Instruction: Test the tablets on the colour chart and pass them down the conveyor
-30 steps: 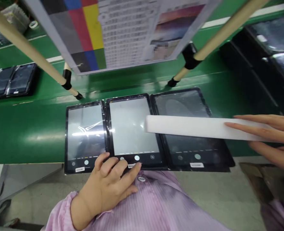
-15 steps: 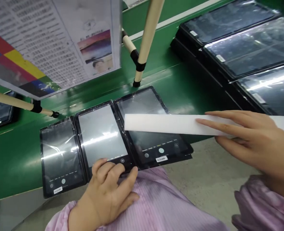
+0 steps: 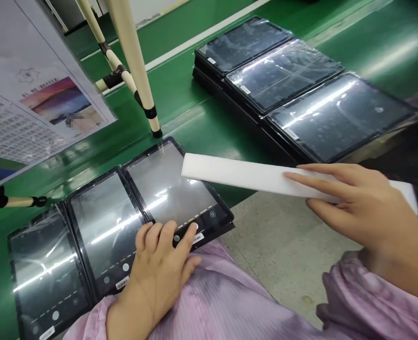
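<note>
In the head view, the right hand (image 3: pixel 357 203) has its grip clamped on a white bar (image 3: pixel 237 173), whose end appears over the right tablet (image 3: pixel 173 182). This tablet lies on the green desk (image 3: pixel 209 130). The left hand (image 3: pixel 155 276) has its grip apart, index fingertip at this tablet's lower part.
</note>
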`<state>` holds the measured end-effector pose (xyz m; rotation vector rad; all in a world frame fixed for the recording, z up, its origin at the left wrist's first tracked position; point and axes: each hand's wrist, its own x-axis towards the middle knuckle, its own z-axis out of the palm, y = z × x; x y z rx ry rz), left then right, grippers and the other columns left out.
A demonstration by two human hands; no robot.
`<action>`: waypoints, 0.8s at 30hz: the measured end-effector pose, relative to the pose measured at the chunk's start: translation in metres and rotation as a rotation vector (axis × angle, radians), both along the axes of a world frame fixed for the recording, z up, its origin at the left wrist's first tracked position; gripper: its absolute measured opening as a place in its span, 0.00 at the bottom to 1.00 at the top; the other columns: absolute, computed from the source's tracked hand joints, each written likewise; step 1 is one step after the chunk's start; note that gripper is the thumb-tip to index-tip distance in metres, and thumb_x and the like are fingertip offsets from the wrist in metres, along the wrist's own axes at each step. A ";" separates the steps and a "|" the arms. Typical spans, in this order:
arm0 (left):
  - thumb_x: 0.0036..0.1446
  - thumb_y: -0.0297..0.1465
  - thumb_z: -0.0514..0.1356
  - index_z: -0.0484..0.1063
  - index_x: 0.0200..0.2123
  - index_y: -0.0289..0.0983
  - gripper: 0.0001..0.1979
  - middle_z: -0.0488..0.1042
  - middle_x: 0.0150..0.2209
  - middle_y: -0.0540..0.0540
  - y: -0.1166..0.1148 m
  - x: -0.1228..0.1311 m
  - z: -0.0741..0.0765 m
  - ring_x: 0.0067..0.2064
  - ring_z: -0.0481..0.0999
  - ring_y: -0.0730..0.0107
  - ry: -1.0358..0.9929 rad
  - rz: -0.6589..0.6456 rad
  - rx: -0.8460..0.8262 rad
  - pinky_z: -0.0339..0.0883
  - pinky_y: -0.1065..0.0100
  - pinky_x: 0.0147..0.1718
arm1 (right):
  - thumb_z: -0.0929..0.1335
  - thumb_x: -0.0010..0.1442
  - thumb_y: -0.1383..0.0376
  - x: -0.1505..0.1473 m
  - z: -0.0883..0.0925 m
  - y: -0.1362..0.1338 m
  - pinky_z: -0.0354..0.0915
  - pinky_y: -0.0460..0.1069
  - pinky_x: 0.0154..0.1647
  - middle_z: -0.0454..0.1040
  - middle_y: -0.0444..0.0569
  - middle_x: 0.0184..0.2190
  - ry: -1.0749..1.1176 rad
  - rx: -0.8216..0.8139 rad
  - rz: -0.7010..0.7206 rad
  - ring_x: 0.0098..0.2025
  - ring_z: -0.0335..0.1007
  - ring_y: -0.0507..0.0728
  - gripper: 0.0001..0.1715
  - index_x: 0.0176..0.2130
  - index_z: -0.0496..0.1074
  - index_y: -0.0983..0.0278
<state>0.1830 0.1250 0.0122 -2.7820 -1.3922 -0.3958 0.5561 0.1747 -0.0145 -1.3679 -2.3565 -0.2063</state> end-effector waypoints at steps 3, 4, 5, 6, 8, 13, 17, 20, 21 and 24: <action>0.67 0.40 0.56 0.74 0.57 0.43 0.19 0.62 0.47 0.40 -0.005 -0.012 0.006 0.49 0.60 0.54 -0.010 -0.036 -0.019 0.53 0.51 0.54 | 0.64 0.62 0.70 0.000 -0.001 0.001 0.70 0.58 0.38 0.75 0.59 0.46 0.012 0.004 0.008 0.40 0.75 0.64 0.21 0.54 0.71 0.59; 0.67 0.39 0.56 0.74 0.57 0.43 0.19 0.62 0.47 0.41 -0.009 -0.018 0.008 0.49 0.61 0.55 -0.025 -0.037 -0.021 0.53 0.51 0.55 | 0.64 0.62 0.69 0.000 -0.002 0.001 0.70 0.58 0.38 0.75 0.58 0.46 0.015 0.008 0.012 0.40 0.75 0.64 0.21 0.53 0.71 0.59; 0.67 0.38 0.56 0.74 0.57 0.42 0.19 0.61 0.46 0.41 -0.013 -0.026 0.010 0.48 0.61 0.55 -0.036 -0.033 -0.021 0.52 0.51 0.56 | 0.64 0.62 0.69 0.000 -0.003 0.001 0.70 0.58 0.38 0.75 0.58 0.46 0.017 0.014 0.012 0.40 0.75 0.64 0.20 0.53 0.72 0.59; 0.66 0.37 0.57 0.74 0.57 0.42 0.18 0.61 0.45 0.41 -0.018 -0.034 0.012 0.48 0.61 0.56 -0.041 -0.030 -0.020 0.52 0.51 0.57 | 0.63 0.63 0.69 0.001 -0.004 0.002 0.70 0.58 0.38 0.75 0.58 0.46 0.020 0.020 0.009 0.40 0.76 0.64 0.20 0.54 0.72 0.58; 0.65 0.34 0.58 0.72 0.59 0.42 0.20 0.61 0.45 0.41 -0.029 -0.051 0.011 0.49 0.63 0.56 -0.026 -0.029 -0.013 0.51 0.51 0.58 | 0.63 0.63 0.67 0.003 -0.006 0.002 0.71 0.58 0.38 0.76 0.56 0.47 0.022 0.026 -0.005 0.40 0.76 0.64 0.21 0.54 0.72 0.56; 0.62 0.34 0.60 0.69 0.62 0.47 0.24 0.63 0.45 0.41 -0.055 -0.085 -0.002 0.49 0.64 0.55 0.039 0.038 -0.005 0.56 0.49 0.55 | 0.64 0.62 0.65 0.002 -0.005 -0.002 0.73 0.61 0.41 0.77 0.52 0.47 0.052 -0.025 -0.054 0.42 0.77 0.65 0.22 0.54 0.74 0.51; 0.63 0.33 0.59 0.74 0.58 0.48 0.20 0.63 0.46 0.40 -0.067 -0.089 -0.007 0.50 0.63 0.53 0.048 0.169 -0.013 0.58 0.47 0.53 | 0.66 0.62 0.65 -0.022 -0.004 -0.006 0.73 0.62 0.48 0.75 0.53 0.52 0.145 -0.086 -0.206 0.49 0.75 0.66 0.24 0.57 0.73 0.51; 0.63 0.33 0.60 0.78 0.54 0.44 0.17 0.63 0.47 0.38 -0.071 -0.083 -0.007 0.49 0.62 0.52 0.024 0.237 0.023 0.59 0.45 0.52 | 0.69 0.59 0.59 -0.049 -0.016 0.003 0.72 0.64 0.49 0.74 0.58 0.53 0.273 0.004 -0.383 0.52 0.74 0.70 0.31 0.61 0.69 0.57; 0.63 0.32 0.60 0.78 0.53 0.43 0.16 0.63 0.47 0.37 -0.071 -0.081 -0.007 0.49 0.61 0.52 0.010 0.262 0.031 0.59 0.45 0.51 | 0.69 0.58 0.57 -0.058 -0.022 0.009 0.72 0.65 0.49 0.73 0.60 0.53 0.321 0.033 -0.428 0.52 0.73 0.72 0.34 0.62 0.68 0.61; 0.63 0.33 0.60 0.79 0.52 0.40 0.15 0.63 0.47 0.36 -0.071 -0.077 -0.010 0.49 0.60 0.50 -0.027 0.291 0.052 0.58 0.45 0.50 | 0.68 0.56 0.56 -0.083 -0.038 0.032 0.67 0.69 0.54 0.73 0.66 0.51 0.392 -0.060 -0.505 0.54 0.71 0.75 0.34 0.57 0.69 0.69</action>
